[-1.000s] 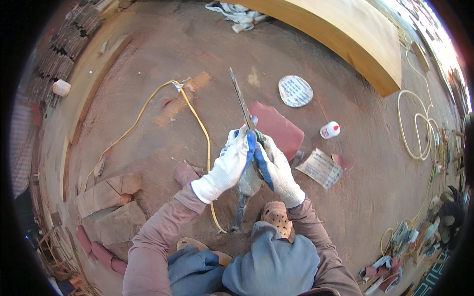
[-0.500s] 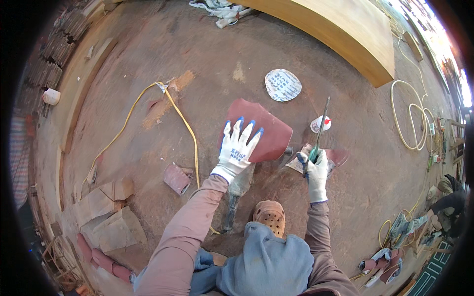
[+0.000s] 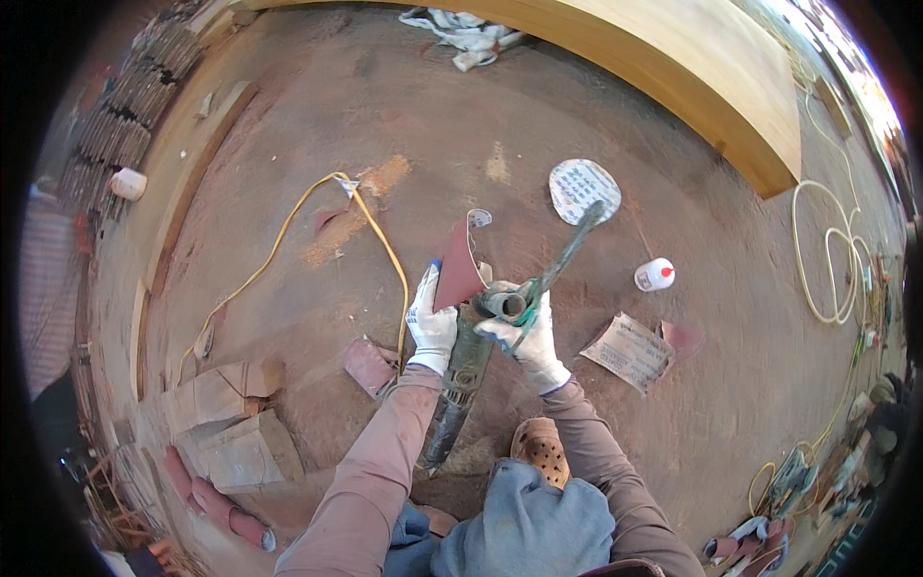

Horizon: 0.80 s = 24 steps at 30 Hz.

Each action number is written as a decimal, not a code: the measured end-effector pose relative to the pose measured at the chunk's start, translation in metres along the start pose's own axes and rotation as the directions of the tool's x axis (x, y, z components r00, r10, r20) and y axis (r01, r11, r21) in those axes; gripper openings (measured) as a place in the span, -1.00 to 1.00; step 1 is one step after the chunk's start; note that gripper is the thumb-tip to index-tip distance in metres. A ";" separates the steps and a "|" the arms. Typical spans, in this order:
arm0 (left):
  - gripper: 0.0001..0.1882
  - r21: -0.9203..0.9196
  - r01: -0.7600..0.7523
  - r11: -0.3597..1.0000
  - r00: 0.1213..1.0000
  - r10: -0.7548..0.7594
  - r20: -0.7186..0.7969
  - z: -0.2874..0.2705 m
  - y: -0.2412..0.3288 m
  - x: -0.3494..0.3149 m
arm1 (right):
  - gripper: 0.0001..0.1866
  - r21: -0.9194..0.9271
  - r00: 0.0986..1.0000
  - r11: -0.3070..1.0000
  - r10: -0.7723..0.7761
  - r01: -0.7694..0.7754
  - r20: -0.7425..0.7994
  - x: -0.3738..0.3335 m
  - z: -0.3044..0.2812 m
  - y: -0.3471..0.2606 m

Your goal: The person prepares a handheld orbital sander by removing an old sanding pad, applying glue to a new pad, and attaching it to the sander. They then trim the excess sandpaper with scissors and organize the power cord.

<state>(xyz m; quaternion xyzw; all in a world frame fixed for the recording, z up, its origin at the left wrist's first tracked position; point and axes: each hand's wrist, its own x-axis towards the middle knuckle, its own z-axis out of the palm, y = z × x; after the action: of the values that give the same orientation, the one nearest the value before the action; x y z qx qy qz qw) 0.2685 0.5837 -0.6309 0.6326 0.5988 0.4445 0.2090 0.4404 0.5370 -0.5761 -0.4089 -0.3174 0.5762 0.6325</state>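
Note:
My left hand (image 3: pixel 433 325), in a white glove with blue fingertips, grips a piece of red-brown sandpaper (image 3: pixel 458 271) raised on edge, its far end curling. Close by on the right, my gloved right hand (image 3: pixel 535 348) is closed around the green handle of a long dark-bladed cutting tool (image 3: pixel 571 248); whether it has one blade or two I cannot tell. The blade points away and to the right. Beneath and between both hands lies a dark angle grinder (image 3: pixel 460 385), its front end near the sandpaper and partly hidden.
A white disc (image 3: pixel 585 190), a white bottle with a red cap (image 3: pixel 655 275) and a sandpaper scrap (image 3: pixel 630 353) lie to the right. A yellow cord (image 3: pixel 386 248) loops at left near a sandpaper roll (image 3: pixel 369 367) and wood blocks (image 3: pixel 252 450). A big timber slab (image 3: pixel 711 91) spans the far side.
My left hand has gone from lying flat on the sandpaper to gripping it and lifting its edge. My right hand has come left with the cutting tool, close to the sandpaper.

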 end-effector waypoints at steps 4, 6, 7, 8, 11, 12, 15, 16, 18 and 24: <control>-0.55 -0.163 0.387 0.907 0.921 -0.388 0.029 -0.027 -0.013 0.003 | -0.43 -0.595 0.991 0.793 -0.106 0.131 0.076 -0.009 0.056 -0.015; -0.66 -0.331 0.455 0.827 0.888 -0.448 0.104 -0.069 -0.035 0.004 | -0.57 -0.811 0.972 0.560 0.041 0.170 0.232 -0.028 0.102 -0.055; -0.74 -0.229 0.472 0.851 0.881 -0.464 0.092 -0.079 -0.001 0.014 | -0.57 -0.789 0.946 0.560 0.027 0.253 0.322 -0.034 0.110 -0.068; -0.74 -0.115 0.480 0.870 0.877 -0.476 0.060 -0.101 0.041 0.027 | -0.58 -0.748 0.907 0.569 0.010 0.341 0.422 -0.040 0.125 -0.083; -0.64 -0.201 0.575 0.793 0.818 -0.564 0.111 -0.181 0.092 0.048 | -0.75 -0.579 0.694 0.453 -0.136 0.678 0.707 -0.066 0.176 -0.113; -0.63 -0.315 0.521 0.793 0.853 -0.495 0.164 -0.207 0.113 0.052 | -0.71 -0.473 0.582 0.389 -0.240 0.791 0.777 -0.071 0.188 -0.118; -0.60 -0.487 0.432 0.759 0.893 -0.435 0.114 -0.272 0.145 0.053 | -0.87 -0.383 0.443 0.254 -0.253 0.888 0.860 -0.099 0.245 -0.159; -0.60 -0.605 0.402 0.687 0.892 -0.442 0.091 -0.286 0.173 0.052 | -0.87 -0.352 0.385 0.175 -0.229 0.920 0.894 -0.106 0.262 -0.178; -0.55 -0.457 0.451 0.766 0.866 -0.499 0.018 -0.338 0.194 0.045 | -0.87 -0.282 0.303 0.165 -0.118 0.945 0.946 -0.127 0.306 -0.211; -0.49 -0.559 0.271 0.784 0.925 -0.373 -0.075 -0.375 0.224 0.014 | -0.85 -0.149 0.131 -0.115 -0.149 0.982 0.980 -0.186 0.354 -0.236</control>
<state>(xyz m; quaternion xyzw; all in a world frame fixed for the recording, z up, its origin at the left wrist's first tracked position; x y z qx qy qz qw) 0.0903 0.4529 -0.2538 0.3929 0.5655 0.6075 0.3958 0.2172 0.4061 -0.1900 -0.1579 -0.9397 -0.0318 0.3018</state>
